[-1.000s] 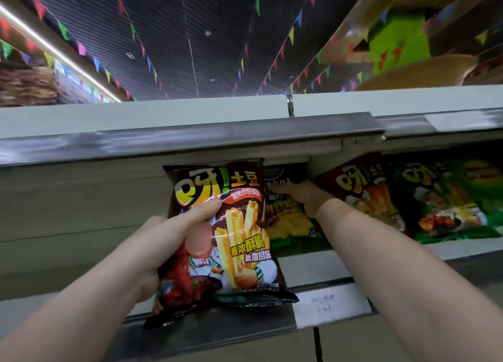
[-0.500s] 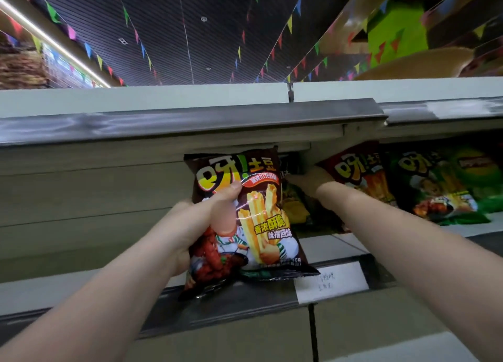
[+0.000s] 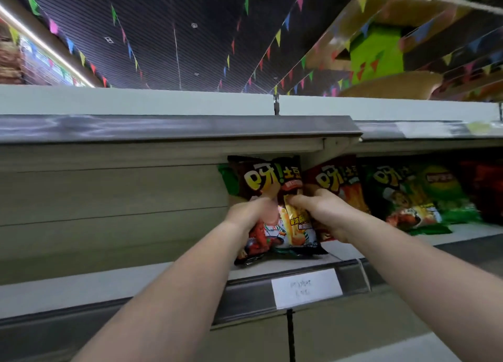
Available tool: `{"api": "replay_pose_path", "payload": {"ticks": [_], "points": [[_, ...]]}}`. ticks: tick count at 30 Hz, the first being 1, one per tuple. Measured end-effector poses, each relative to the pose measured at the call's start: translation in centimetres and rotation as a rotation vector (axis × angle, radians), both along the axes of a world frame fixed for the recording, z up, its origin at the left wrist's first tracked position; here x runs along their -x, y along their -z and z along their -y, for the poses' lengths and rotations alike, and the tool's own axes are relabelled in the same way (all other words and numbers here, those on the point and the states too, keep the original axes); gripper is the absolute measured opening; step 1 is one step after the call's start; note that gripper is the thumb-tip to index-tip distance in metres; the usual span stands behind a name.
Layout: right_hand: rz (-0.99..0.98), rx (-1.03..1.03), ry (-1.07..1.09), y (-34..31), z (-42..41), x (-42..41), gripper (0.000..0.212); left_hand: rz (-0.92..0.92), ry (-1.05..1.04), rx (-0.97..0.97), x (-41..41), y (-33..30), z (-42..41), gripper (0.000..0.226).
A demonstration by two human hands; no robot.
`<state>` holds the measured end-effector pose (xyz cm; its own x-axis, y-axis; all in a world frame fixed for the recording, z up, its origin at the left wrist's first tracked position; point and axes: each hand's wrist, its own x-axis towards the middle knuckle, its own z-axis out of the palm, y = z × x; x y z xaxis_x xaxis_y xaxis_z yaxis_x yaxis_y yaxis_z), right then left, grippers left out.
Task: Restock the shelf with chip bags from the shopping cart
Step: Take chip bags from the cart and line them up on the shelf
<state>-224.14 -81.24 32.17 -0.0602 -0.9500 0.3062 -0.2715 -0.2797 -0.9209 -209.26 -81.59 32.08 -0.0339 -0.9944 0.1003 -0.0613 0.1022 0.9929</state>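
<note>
A dark brown chip bag (image 3: 272,182) with yellow fries printed on it stands upright on the shelf (image 3: 296,262), its top under the upper shelf's edge. My left hand (image 3: 251,213) grips its left side, thumb across the front. From the right, my right hand (image 3: 318,206) pinches the bag's front at its middle. Just to its right stands a red bag (image 3: 336,175) of the same brand, then a green bag (image 3: 402,195). A further green bag (image 3: 226,178) peeks out behind the brown one. The shopping cart is not in view.
A white price label (image 3: 306,287) hangs on the shelf's front rail below the bag. The upper shelf's grey edge (image 3: 177,129) overhangs the bags closely. The shelf stretch left of the bag shows only bare back panel (image 3: 109,198). Coloured pennants hang from the ceiling.
My left hand has carried the brown bag rightwards and deeper into the shelf, beside the red bag. My right hand has left the bags behind and now pinches the brown bag's front.
</note>
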Motion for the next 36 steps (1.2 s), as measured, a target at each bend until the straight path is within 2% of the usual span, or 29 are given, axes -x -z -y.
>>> {"api": "replay_pose_path", "payload": {"ticks": [3,5,8,14,21,25,29,30,36], "points": [[-0.006,0.020,0.037,0.7,0.6,-0.2,0.044,0.052,0.050,-0.047,-0.1,0.5,0.0,0.036],[0.002,0.011,0.068,1.3,1.2,-0.3,0.036,0.121,0.075,-0.054,-0.4,0.8,0.1,0.027],[0.037,0.014,0.099,1.7,2.2,-0.7,0.025,0.227,0.036,0.018,-0.6,1.3,0.7,0.035],[0.048,0.108,0.111,1.8,4.0,-1.6,0.056,0.320,-0.076,0.095,-0.5,1.7,2.2,0.041],[-0.022,0.112,0.129,2.0,4.4,-1.4,0.060,0.493,-0.104,0.158,-0.2,1.9,2.3,0.036],[-0.194,0.089,0.236,1.5,3.4,-1.3,0.055,0.425,-0.083,0.161,0.0,1.7,1.5,0.030],[-0.398,0.188,0.354,0.6,1.4,-1.5,0.051,0.380,-0.143,0.167,0.3,1.4,0.6,0.060],[-0.421,0.220,0.363,0.4,0.8,-1.6,0.047,0.381,-0.193,0.190,0.4,1.2,0.4,0.061],[-0.417,0.417,0.206,0.2,-2.6,-4.2,0.034,0.295,-0.379,0.378,-1.0,1.1,-2.7,0.042]]}}
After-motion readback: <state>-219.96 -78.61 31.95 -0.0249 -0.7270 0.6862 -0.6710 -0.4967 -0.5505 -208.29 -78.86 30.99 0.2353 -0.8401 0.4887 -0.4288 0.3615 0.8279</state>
